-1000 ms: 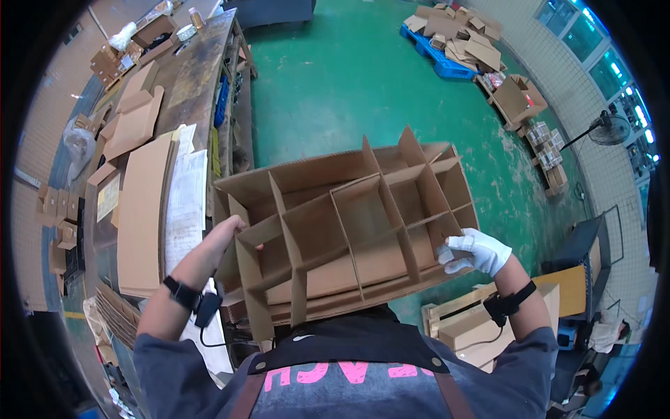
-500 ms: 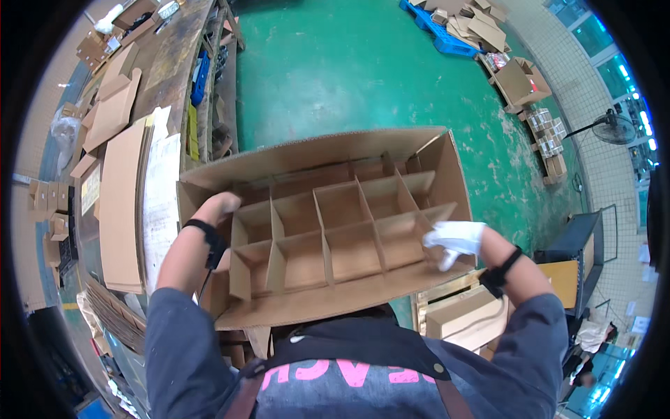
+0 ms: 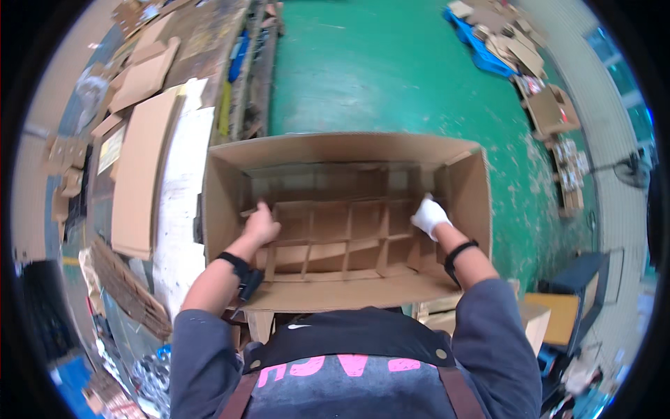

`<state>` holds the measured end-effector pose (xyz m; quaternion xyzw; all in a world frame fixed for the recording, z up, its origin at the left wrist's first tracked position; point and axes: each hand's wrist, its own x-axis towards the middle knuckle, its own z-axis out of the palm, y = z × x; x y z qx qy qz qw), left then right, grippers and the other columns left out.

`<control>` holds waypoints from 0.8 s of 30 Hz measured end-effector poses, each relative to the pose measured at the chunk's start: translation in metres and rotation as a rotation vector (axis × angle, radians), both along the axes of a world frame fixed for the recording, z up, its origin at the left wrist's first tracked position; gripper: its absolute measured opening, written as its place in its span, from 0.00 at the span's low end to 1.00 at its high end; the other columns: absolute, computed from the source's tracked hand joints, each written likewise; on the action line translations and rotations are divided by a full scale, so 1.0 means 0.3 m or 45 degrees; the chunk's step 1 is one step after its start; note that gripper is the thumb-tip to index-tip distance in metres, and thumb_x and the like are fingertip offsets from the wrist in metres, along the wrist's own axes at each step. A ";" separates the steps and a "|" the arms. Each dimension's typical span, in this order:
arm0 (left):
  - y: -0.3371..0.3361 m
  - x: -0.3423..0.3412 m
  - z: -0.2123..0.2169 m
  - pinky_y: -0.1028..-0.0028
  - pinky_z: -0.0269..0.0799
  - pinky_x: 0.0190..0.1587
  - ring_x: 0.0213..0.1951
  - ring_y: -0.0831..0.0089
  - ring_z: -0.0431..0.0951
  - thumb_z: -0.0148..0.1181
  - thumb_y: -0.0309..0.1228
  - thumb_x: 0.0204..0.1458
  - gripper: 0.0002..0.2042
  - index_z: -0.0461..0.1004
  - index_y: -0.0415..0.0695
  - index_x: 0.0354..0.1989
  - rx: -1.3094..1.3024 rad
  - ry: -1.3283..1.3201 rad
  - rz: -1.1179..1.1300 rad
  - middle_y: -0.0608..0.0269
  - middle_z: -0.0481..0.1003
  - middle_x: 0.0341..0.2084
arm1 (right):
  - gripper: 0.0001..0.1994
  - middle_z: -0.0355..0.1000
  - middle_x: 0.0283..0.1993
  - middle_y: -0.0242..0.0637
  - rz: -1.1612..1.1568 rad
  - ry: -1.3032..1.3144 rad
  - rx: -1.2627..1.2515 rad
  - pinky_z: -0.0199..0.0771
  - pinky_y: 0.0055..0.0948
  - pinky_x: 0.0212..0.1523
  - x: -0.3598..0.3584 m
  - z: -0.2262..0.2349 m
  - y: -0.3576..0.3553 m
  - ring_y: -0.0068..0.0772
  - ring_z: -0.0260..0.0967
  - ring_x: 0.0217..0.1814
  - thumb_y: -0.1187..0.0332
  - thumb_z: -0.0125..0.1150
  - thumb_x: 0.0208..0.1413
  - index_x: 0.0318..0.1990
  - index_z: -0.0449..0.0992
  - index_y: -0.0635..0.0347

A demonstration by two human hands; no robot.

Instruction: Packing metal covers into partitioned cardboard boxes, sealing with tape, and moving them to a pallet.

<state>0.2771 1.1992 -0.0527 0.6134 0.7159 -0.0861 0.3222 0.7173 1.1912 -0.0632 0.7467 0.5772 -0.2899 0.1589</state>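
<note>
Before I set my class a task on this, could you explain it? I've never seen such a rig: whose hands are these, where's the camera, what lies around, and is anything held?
There is no robot here, just a person working. A wide fisheye camera worn on the head looks down, so straight edges bend near the rim. The bare left hand and the white-gloved right hand reach into an open cardboard carton, at either end of a cardboard divider grid inside it. Both touch or nearly touch the grid; blur hides whether they grip it. To the left, flat cardboard sheets and white paper lie on a workbench. Beyond the carton is green floor.
</note>
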 end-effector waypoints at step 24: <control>-0.449 -0.125 0.927 0.73 0.68 0.39 0.34 0.65 0.74 0.55 0.25 0.55 0.07 0.74 0.34 0.38 0.472 -0.441 0.158 0.55 0.74 0.30 | 0.15 0.78 0.40 0.45 1.068 0.033 -0.286 0.75 0.40 0.44 -0.246 -0.072 0.362 0.48 0.76 0.41 0.62 0.66 0.40 0.38 0.82 0.57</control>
